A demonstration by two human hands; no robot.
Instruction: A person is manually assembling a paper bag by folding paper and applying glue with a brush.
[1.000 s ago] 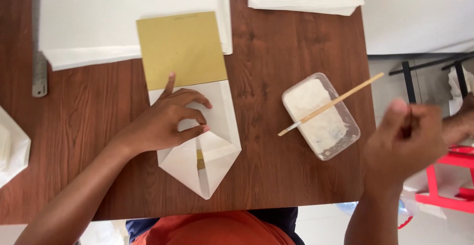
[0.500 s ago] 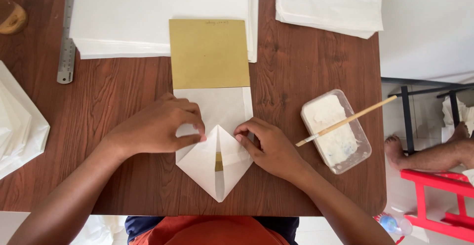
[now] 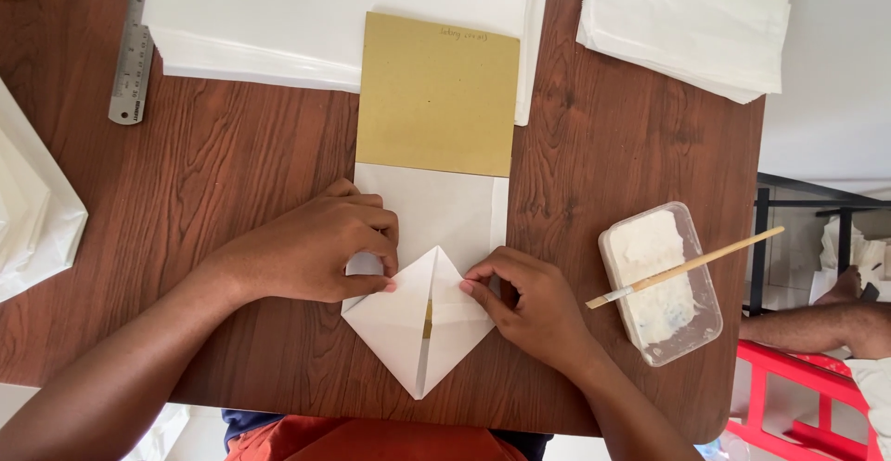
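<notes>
A white paper sheet (image 3: 436, 215) lies on the brown wooden table (image 3: 232, 182), its near end folded into a point (image 3: 418, 350) with two flaps meeting at a centre seam. A tan cardboard rectangle (image 3: 436, 94) sticks out of its far end. My left hand (image 3: 320, 252) presses down on the left flap with its fingertips at the fold. My right hand (image 3: 529, 308) presses the right flap, thumb and forefinger at the seam's top.
A clear plastic tub of white paste (image 3: 661, 283) with a wooden-handled brush (image 3: 687, 267) across it sits at the right. White paper stacks (image 3: 278, 15) (image 3: 687, 15) lie at the back, another (image 3: 32, 210) at the left. A metal ruler (image 3: 132, 48) lies far left. Another person's arm (image 3: 817, 326) shows at the right edge.
My right hand came from off the table's right side onto the folded paper. The right flap has been folded in, and both hands now press the flaps flat.
</notes>
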